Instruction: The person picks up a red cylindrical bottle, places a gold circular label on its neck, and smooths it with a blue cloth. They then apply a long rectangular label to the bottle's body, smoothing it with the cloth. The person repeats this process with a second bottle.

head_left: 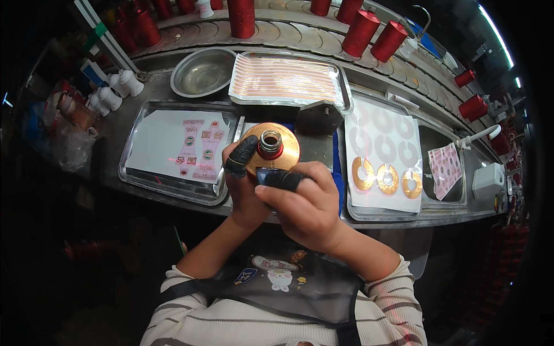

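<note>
Near the middle, a bottle [292, 144] faces me mouth up, with a shiny gold ring around its short neck and red at the neck's base. My left hand [247, 196] is wrapped round its left side, its thumb in a black finger cover lying on the gold. From the right, my right hand [314, 210] pinches a small dark flat scraper [265, 175] against the ring's near edge; a black cover is on one of its fingers too. The bottle's body is mostly hidden behind my hands.
A left tray [130, 173] bears printed sheets; a right tray [375, 216] bears a sheet with gold rings [387, 179]. Behind are a metal bowl [179, 86], a tray of striped strips [288, 78] and red bottles [360, 33] on a conveyor. A sink [427, 187] lies right.
</note>
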A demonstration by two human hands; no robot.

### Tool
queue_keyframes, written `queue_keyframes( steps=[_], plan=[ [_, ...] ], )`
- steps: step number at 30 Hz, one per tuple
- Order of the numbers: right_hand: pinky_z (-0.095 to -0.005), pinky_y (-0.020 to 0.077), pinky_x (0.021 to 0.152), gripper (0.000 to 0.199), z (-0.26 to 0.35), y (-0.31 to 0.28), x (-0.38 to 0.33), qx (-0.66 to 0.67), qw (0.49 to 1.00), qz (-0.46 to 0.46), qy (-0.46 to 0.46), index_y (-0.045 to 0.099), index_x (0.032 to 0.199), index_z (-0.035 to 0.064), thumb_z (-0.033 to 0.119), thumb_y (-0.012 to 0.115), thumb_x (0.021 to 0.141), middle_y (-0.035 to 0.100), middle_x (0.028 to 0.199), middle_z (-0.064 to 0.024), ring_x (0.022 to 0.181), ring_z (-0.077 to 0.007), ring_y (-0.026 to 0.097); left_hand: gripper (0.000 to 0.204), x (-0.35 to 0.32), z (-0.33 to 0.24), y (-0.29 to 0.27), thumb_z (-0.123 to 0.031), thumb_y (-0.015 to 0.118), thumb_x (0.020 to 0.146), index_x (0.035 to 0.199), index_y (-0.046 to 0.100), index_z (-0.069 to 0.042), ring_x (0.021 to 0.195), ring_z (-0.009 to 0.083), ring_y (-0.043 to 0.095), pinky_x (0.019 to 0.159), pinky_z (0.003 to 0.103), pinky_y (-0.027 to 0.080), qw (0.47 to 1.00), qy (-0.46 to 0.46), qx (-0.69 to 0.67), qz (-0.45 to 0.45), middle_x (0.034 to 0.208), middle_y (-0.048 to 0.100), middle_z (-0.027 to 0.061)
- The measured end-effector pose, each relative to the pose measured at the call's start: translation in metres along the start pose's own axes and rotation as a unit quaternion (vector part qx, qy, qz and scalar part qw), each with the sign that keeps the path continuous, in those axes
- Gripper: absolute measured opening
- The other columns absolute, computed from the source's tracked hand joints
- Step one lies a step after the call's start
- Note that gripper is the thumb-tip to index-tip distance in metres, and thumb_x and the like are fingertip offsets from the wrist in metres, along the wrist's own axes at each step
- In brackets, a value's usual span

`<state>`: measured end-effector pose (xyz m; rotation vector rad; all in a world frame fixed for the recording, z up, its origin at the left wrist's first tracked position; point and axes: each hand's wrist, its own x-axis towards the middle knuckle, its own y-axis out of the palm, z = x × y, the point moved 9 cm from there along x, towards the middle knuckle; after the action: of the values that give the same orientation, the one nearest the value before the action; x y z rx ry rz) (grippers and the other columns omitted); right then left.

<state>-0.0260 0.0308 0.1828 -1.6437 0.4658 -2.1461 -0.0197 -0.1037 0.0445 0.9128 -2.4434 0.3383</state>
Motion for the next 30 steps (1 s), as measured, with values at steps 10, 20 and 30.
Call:
queue_keyframes(
  steps=[10,20,30],
  plan=[
    [-0.0315,0.051,0.068,0.028,-0.035,-0.011,-0.009,0.16,0.971,0.059,0.165,0.074,0.099,0.005,0.0,0.085,0.074,0.066,0.078,-0.0065,0.071,-0.0231,0.063,0.093,0.016,0.003,0.001,-0.026,0.097,0.063,0.137,0.045,-0.004,0.106,0.0317,0.067,0.091,0.042,0.054,0.994,-0.035,0.023,0.097,0.122,0.061,0.0163],
    [-0.0273,0.0518,0.075,0.021,-0.131,0.021,0.001,0.217,0.902,0.086,0.363,0.068,0.1,0.0005,0.011,0.078,0.084,0.068,0.089,-0.0087,0.083,-0.0141,0.065,0.104,0.043,-0.017,-0.009,-0.034,0.099,0.057,0.139,0.043,-0.001,0.122,0.0332,0.058,0.104,0.042,0.045,0.953,-0.035,0.032,0.3,0.13,0.057,0.0177],
    [-0.0268,0.0518,0.077,0.017,-0.144,0.044,0.029,0.247,0.88,0.054,0.402,0.068,0.097,-0.0011,0.007,0.077,0.085,0.07,0.09,-0.0065,0.085,-0.0107,0.063,0.133,0.066,0.003,-0.016,-0.028,0.102,0.049,0.151,0.022,0.002,0.138,0.0242,0.044,0.115,0.037,0.036,0.896,-0.176,-0.094,0.397,0.149,0.039,0.0164]
  ],
)
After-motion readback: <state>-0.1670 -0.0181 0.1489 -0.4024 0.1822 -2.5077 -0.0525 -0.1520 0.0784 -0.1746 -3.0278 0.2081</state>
